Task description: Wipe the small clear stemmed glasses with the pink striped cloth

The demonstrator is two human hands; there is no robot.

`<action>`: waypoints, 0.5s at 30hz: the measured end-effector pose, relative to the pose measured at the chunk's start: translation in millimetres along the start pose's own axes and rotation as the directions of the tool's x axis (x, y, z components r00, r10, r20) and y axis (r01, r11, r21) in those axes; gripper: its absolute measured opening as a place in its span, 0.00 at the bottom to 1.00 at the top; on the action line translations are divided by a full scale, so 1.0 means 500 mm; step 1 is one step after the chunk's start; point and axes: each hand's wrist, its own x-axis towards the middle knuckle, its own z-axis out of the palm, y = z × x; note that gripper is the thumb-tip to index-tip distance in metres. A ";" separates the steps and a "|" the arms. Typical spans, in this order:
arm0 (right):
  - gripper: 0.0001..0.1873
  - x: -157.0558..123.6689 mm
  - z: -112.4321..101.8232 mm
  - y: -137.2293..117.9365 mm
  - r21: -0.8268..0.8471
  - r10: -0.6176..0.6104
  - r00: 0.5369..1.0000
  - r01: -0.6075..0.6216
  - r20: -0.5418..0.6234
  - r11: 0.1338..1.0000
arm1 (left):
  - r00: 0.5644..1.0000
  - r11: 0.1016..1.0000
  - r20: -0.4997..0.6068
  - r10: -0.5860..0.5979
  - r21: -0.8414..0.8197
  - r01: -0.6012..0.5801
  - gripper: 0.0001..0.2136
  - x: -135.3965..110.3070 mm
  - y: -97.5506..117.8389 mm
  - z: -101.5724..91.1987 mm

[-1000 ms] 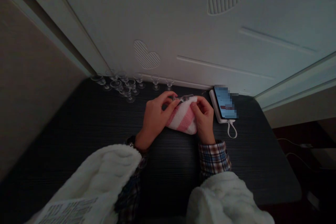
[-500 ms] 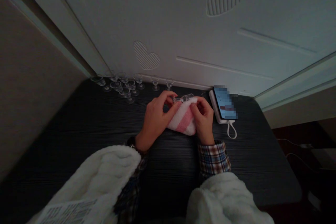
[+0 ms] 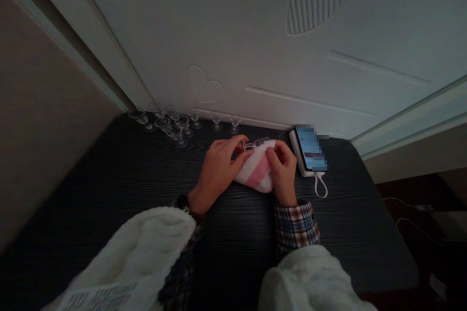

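My left hand [image 3: 218, 170] pinches the foot of a small clear stemmed glass [image 3: 254, 144], which lies sideways over a pink-and-white striped fluffy cloth [image 3: 256, 171]. My right hand [image 3: 283, 170] is closed on the cloth's right side, pressing it against the glass. Both hands rest on a dark ribbed table [image 3: 109, 189]. White fleece sleeves with plaid cuffs cover my forearms.
Several small clear stemmed glasses [image 3: 171, 124] stand in a cluster at the table's far left edge, two more [image 3: 226, 121] to their right. A lit phone [image 3: 310, 148] lies on a white power bank with a looped cable [image 3: 320, 187] beside my right hand. A white panelled door rises behind.
The hands, cloth and glass sit slightly lower in view as my head tilted. The fingers keep the same grip, shifting only a little on the glass.
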 end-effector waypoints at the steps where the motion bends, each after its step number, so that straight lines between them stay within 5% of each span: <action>1: 0.07 0.000 -0.001 0.000 0.005 0.001 1.000 -0.001 0.003 1.000 | 1.000 1.000 0.001 0.002 0.004 -0.002 0.12 0.000 -0.001 0.000; 15: 0.07 -0.004 0.004 0.003 -0.037 -0.064 0.997 0.065 0.033 0.997 | 1.000 0.997 0.004 0.023 0.076 -0.023 0.09 0.001 0.009 -0.006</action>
